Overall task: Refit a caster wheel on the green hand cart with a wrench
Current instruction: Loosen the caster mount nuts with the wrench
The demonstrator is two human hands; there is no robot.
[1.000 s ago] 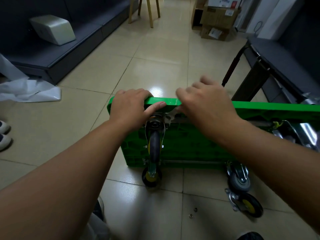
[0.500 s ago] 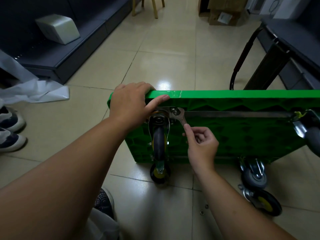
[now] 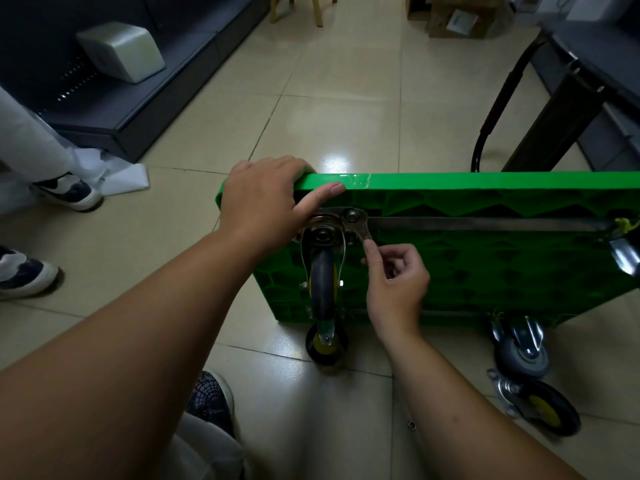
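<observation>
The green hand cart (image 3: 485, 271) stands on its long edge with its ribbed underside facing me. My left hand (image 3: 266, 199) grips its top left corner, thumb lying along the edge. A caster wheel (image 3: 323, 292) with a metal plate (image 3: 323, 233) sits against the underside just below that hand. A small wrench (image 3: 360, 226) is set on the plate's upper right bolt. My right hand (image 3: 394, 282) pinches the wrench's lower end between thumb and fingers.
Two loose casters (image 3: 523, 351) (image 3: 543, 407) lie on the tiled floor at the lower right, with a small nut (image 3: 411, 425) near them. The cart's black handle (image 3: 498, 98) rises behind. Another person's shoes (image 3: 69, 192) stand at the left. A dark shelf base (image 3: 138, 109) runs along the left.
My right hand came off the cart's top edge, dropped below the caster plate and took the wrench's end. My left hand has kept its grip on the corner.
</observation>
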